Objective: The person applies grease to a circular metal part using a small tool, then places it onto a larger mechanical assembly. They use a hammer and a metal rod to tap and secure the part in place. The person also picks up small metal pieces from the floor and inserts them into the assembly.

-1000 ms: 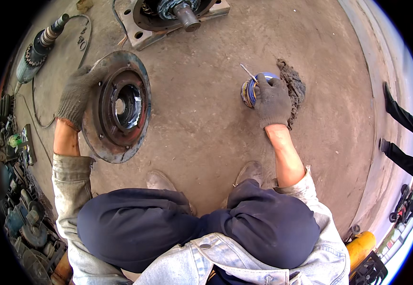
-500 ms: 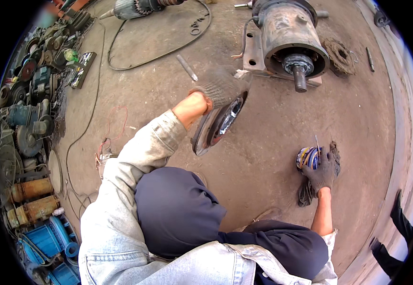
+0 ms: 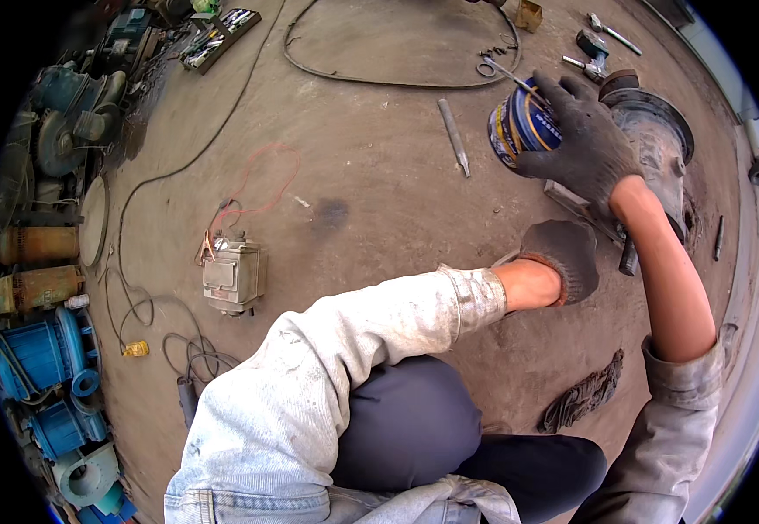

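In the right hand (image 3: 586,141), a can (image 3: 517,129) sits between fingers (image 3: 552,91) and thumb (image 3: 535,163).

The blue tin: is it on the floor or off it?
Off the floor, it appears: the right hand grips the blue tin, overlapping the motor behind.

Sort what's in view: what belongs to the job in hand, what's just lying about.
Likely in the job:
round blue can with yellow markings, held by the dark-gloved right hand
grey cylindrical metal housing, close to that hand

Apparently just lying about:
slim grey metal rod
boxy grey metal unit
large blue metal machine
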Tool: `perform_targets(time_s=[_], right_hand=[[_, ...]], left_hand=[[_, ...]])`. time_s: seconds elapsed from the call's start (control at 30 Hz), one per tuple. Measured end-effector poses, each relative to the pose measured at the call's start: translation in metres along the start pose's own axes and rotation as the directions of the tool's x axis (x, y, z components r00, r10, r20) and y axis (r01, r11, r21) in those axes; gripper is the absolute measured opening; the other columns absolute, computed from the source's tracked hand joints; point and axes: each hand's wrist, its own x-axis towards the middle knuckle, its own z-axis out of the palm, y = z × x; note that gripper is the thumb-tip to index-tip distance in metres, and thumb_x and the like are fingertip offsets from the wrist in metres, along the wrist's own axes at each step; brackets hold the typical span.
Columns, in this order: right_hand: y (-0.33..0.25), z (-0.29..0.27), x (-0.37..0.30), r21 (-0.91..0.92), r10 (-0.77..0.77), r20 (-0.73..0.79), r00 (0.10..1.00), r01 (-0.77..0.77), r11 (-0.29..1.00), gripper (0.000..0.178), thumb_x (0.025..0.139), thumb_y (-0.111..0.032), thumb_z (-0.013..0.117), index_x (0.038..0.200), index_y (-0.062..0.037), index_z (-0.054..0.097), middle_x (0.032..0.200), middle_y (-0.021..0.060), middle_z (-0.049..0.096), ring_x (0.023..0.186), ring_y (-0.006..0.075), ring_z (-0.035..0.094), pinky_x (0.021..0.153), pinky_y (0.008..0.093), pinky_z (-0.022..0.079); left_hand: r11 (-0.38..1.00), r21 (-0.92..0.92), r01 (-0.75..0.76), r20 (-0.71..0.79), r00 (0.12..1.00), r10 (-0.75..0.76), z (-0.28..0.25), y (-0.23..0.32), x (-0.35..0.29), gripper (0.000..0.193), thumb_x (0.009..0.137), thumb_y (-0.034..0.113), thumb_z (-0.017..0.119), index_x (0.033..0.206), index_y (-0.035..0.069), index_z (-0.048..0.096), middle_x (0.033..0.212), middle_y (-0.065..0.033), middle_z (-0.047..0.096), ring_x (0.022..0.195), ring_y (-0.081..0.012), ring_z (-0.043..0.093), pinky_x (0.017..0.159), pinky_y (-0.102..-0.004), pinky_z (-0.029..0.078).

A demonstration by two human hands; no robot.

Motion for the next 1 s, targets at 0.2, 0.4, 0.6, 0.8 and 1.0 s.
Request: perform_targets(time_s=[0.2,0.4,0.6,0.8,1.0], right_hand=[[-0.078,0.139,0.108,-0.084,-0.097,0.371,0.924,0.137,0.987,0.102,0.068,-0.039,0.084,0.159,-0.0186,0.041,0.149,0.0199,0.049,0.128,0.0429,0.057,0.103,0.0494,0.053],[-0.117,0.2,0.1,-0.062,-0.015,0.586,0.81,0.064,0.996,0.118,0.063,-0.043,0.096,0.16,-0.0252,0.033,0.158,0.0165,0.041,0.137,0.0477,0.049,0.103,0.0574,0.052],[-0.144,0.124,0.145,0.258,-0.186,0.628,0.756,0.024,0.966,0.12,0.077,-0.069,0.078,0.167,-0.0114,0.023,0.167,0.0202,0.033,0.15,0.0415,0.04,0.118,0.0567,0.04],[-0.03,-0.015,0.0,0.447,-0.108,-0.31,0.945,0.245,0.86,0.029,0.098,-0.033,0.068,0.11,-0.0082,0.077,0.094,0.0096,0.078,0.081,0.0228,0.073,0.076,0.0354,0.059],[0.037,0.038,-0.253,0.547,0.202,0.265,0.943,-0.319,0.773,0.018,0.092,-0.017,0.077,0.098,-0.0023,0.069,0.086,0.0113,0.069,0.078,0.0264,0.069,0.069,0.0393,0.053]], left_hand=[[0.927,-0.375,0.005,0.52,0.829,0.206,-0.002,-0.015,-0.013,0.053,0.108,0.037,0.05,0.152,0.008,0.05,0.161,-0.0096,0.044,0.142,-0.0155,0.046,0.118,-0.033,0.038],[0.964,-0.258,-0.064,0.314,0.938,0.146,0.003,-0.043,-0.013,0.05,0.103,0.036,0.058,0.143,0.005,0.057,0.147,-0.0107,0.054,0.13,-0.0188,0.055,0.11,-0.0347,0.044],[0.999,0.039,0.017,0.063,0.998,-0.019,-0.017,-0.06,-0.003,0.048,0.099,0.034,0.065,0.134,0.002,0.064,0.134,-0.0119,0.065,0.119,-0.022,0.064,0.101,-0.0364,0.05],[0.985,0.036,0.169,0.035,0.985,-0.171,-0.037,-0.037,0.016,0.045,0.097,0.033,0.068,0.127,0.0,0.069,0.12,-0.0129,0.074,0.103,-0.0258,0.072,0.088,-0.0376,0.056],[0.8,-0.453,0.393,-0.044,0.887,-0.461,-0.074,-0.019,-0.002,0.038,0.097,0.03,0.07,0.115,-0.005,0.073,0.095,-0.0114,0.076,0.081,-0.0196,0.072,0.072,-0.0315,0.056]])
